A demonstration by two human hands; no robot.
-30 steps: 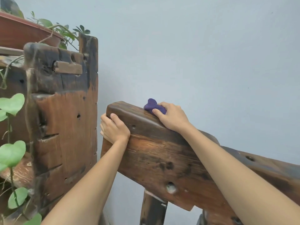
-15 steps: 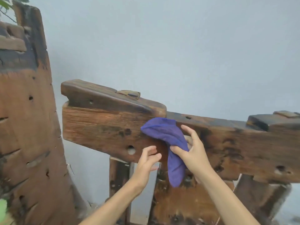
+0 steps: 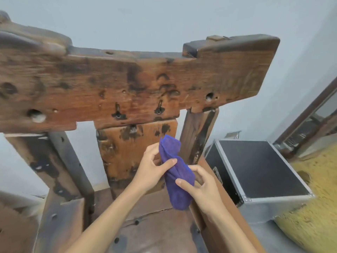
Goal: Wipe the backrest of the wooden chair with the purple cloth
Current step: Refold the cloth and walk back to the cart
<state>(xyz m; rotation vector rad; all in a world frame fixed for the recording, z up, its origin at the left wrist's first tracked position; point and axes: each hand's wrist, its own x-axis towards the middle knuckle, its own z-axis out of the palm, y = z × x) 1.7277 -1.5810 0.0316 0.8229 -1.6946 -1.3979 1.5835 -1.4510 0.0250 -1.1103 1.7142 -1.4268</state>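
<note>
The wooden chair fills the view, its wide weathered backrest rail [image 3: 127,84] across the top and a central splat [image 3: 127,148] below it. The purple cloth [image 3: 176,176] hangs bunched in front of the splat's lower right, off the wood. My left hand [image 3: 151,167] pinches the cloth's upper part between thumb and fingers. My right hand [image 3: 198,185] grips its middle from the right. The cloth's lower end dangles over the chair seat [image 3: 149,225].
A black case with metal edging [image 3: 259,167] stands on the floor right of the chair. A yellow woven mat [image 3: 313,207] lies beyond it. A dark framed panel [image 3: 317,115] leans at far right. The grey wall [image 3: 164,21] is close behind the backrest.
The cloth has come off the top rail and moved down in front of the splat. My left hand, open half a second ago, now holds it together with my right. The view swung right and down.
</note>
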